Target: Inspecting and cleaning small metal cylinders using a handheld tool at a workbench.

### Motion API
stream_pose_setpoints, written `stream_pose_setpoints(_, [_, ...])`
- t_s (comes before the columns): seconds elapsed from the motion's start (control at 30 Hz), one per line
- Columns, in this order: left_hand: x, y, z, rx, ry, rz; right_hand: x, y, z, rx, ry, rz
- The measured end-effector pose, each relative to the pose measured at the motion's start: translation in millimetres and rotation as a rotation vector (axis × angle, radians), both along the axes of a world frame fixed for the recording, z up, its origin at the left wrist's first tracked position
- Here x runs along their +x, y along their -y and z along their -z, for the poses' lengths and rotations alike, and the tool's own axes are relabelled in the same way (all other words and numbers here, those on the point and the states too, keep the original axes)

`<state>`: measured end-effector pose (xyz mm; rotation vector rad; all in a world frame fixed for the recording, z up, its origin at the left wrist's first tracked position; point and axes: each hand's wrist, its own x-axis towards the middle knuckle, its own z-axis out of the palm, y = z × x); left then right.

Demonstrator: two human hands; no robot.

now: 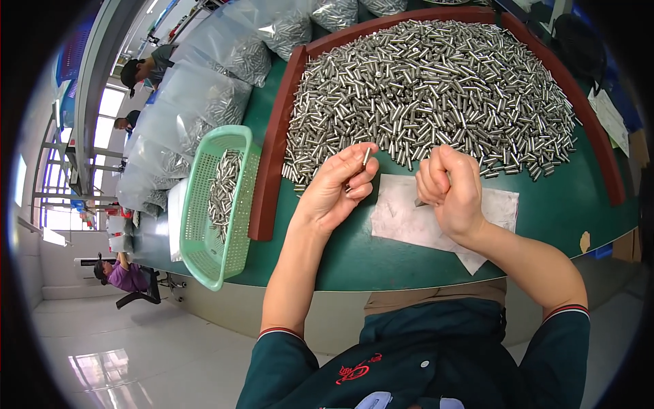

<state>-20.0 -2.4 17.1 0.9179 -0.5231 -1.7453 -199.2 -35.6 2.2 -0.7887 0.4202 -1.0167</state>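
My left hand (340,183) is closed, pinching a short metal pin (367,157) upright between thumb and forefinger. Its other fingers curl over the palm, and whether more pins lie under them I cannot tell. My right hand (449,191) is curled into a loose fist above a stained white cloth (398,208). A small grey metal end (419,202) pokes out below its fingers; the rest is hidden. Just beyond both hands spreads a large heap of shiny metal pins (429,88) on the green tabletop (347,262).
A dark red wooden frame (276,157) borders the heap. Left of it, a light green plastic basket (194,255) holds some pins. Clear plastic bags (204,95) of pins line the far left. A paper sheet (608,119) lies at right. Other people (129,278) are farther left.
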Motion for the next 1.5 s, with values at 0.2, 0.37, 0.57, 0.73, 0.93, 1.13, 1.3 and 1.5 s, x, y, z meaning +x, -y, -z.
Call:
stream_pose_setpoints(0.2, [15.5, 0.9, 9.5, -0.107, 0.149, -0.154, 0.5, 0.3, 0.0, -0.006, -0.007, 0.002])
stream_pose_setpoints(0.37, [2.8, 9.7, 15.9, -0.421, 1.582, -0.261, 1.5, 1.1, -0.4, -0.009, -0.006, 0.003])
stream_pose_setpoints(0.57, [0.8, 10.8, 24.1, -0.544, 1.875, -0.21, 0.4, 0.6, -1.7, -0.014, -0.019, -0.002])
stream_pose_setpoints(0.73, [-1.2, 4.7, 16.4, -0.388, 1.282, -0.162, 1.2, 0.2, -3.4, -0.002, -0.002, -0.002])
stream_pose_setpoints(0.93, [-1.5, 1.5, 6.1, -0.124, 0.375, 0.018, -0.8, 2.2, -0.9, 0.008, -0.011, -0.015])
stream_pose_setpoints(1.13, [5.3, 2.3, 8.8, -0.096, 0.198, 0.096, 0.8, 2.1, -2.3, 0.021, 0.003, -0.012])
stream_pose_setpoints(1.3, [8.1, 2.3, 7.7, -0.042, -0.115, 0.09, 1.4, 3.2, -1.7, 0.019, 0.005, -0.009])
stream_pose_setpoints(1.5, [16.2, 5.0, 15.9, -0.08, -0.133, -0.051, 0.7, 3.2, -2.6, 0.01, 0.01, -0.016])
